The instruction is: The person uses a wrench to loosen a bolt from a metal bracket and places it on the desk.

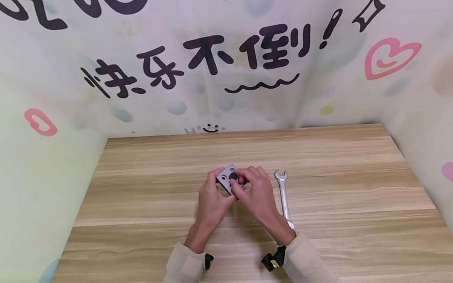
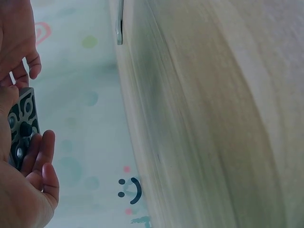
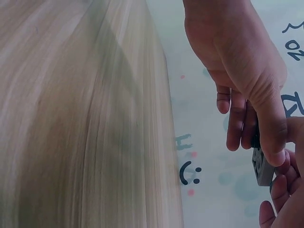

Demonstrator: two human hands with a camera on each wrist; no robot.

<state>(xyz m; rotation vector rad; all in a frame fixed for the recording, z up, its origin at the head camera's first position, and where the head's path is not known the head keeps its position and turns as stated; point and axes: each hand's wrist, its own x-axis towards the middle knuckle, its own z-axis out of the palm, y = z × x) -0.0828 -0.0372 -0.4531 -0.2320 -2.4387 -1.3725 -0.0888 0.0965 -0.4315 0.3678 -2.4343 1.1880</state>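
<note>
A small grey square metal plate (image 1: 227, 172) with round holes is held up over the table between the two hands. My left hand (image 1: 210, 202) grips it by the left and lower edges, thumb along the near side. A round black knob (image 1: 233, 176) stands out from the plate's face, and my right hand (image 1: 258, 193) pinches it between thumb and fingers. In the left wrist view the plate (image 2: 28, 107) shows dark recesses round its holes, with the left fingers under its edge. From the right wrist view the plate (image 3: 262, 173) appears nearly edge-on.
A silver wrench (image 1: 283, 195) lies lengthwise on the wood-grain table (image 1: 349, 202), just right of my right hand, its lower end close to the forearm. Printed fabric walls (image 1: 207, 107) enclose the table at the back and both sides.
</note>
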